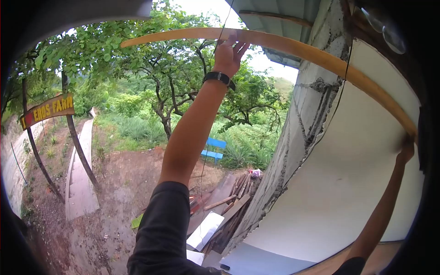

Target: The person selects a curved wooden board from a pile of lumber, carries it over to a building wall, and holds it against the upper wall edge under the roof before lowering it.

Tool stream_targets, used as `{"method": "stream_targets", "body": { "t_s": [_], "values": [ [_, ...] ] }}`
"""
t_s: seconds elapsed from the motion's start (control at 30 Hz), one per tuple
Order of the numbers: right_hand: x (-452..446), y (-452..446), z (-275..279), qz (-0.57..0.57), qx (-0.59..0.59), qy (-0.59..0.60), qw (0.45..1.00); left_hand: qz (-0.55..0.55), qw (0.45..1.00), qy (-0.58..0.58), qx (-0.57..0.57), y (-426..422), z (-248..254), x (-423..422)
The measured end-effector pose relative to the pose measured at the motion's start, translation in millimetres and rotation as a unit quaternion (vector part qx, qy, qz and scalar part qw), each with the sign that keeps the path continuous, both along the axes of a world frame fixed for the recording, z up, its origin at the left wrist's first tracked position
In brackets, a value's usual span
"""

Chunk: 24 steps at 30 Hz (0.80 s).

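Observation:
A long wooden board (284, 42) spans the upper part of the head view, bowed by the wide lens. My left hand (229, 55), with a dark watch on the wrist, is raised to its underside near the middle and holds it up with the fingers against the wood. At the far right my right hand (405, 150) grips the board's near end; its fingers are dark and partly hidden. Close to my left hand a thin black wire (224, 25) passes in front of the board.
A rough concrete post (300, 119) stands beside a white wall panel (321, 183). Below lie scrap planks (233, 201). Another black wire (341, 91) hangs by the post. Outside are a blue bench (213, 150), a tree, a wooden sign (48, 111) and a path (82, 169).

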State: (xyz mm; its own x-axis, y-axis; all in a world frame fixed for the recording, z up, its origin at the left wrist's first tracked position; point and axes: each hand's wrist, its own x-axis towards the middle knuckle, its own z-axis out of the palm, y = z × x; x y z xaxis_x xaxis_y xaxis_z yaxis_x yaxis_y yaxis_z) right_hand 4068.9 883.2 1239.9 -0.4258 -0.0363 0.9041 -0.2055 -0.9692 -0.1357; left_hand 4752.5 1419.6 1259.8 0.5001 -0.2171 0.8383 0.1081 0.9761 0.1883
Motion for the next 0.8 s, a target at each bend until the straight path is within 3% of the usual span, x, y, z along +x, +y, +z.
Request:
{"method": "stream_targets", "body": {
  "t_s": [0.1,0.23,0.3,0.43,0.63,0.67,0.7,0.8],
  "values": [
    [11.5,18.8,1.7,0.085,0.057,-0.048,0.994,-0.008,1.000,-0.006,-0.002,-0.8,-0.7,2.2],
    [13.9,28.3,0.6,0.066,0.038,-0.040,0.996,-0.021,0.999,-0.030,-0.019,-5.5,-0.4,9.7],
    [9.9,32.5,1.3,-0.036,0.086,-0.021,0.995,-0.028,0.999,-0.037,-0.021,-6.6,0.2,11.4],
    [9.2,37.8,6.7,0.009,0.137,0.015,0.990,-0.014,0.999,-0.025,-0.023,-4.6,-0.2,4.2],
    [72.5,164.2,-1.2,-0.188,-0.058,-0.031,0.980,-0.022,0.999,-0.035,-0.028,-8.4,0.5,10.7],
    [74.9,183.3,4.6,-0.064,0.083,-0.066,0.992,-0.030,0.998,-0.043,-0.038,-9.6,1.2,13.6],
    [80.2,198.6,8.5,0.062,0.222,-0.098,0.968,-0.028,0.998,-0.043,-0.036,-10.2,1.1,15.2],
    [104.3,230.2,13.6,0.119,0.212,-0.183,0.953,-0.030,0.998,-0.040,-0.033,-8.9,1.3,13.2]
  ]
}}
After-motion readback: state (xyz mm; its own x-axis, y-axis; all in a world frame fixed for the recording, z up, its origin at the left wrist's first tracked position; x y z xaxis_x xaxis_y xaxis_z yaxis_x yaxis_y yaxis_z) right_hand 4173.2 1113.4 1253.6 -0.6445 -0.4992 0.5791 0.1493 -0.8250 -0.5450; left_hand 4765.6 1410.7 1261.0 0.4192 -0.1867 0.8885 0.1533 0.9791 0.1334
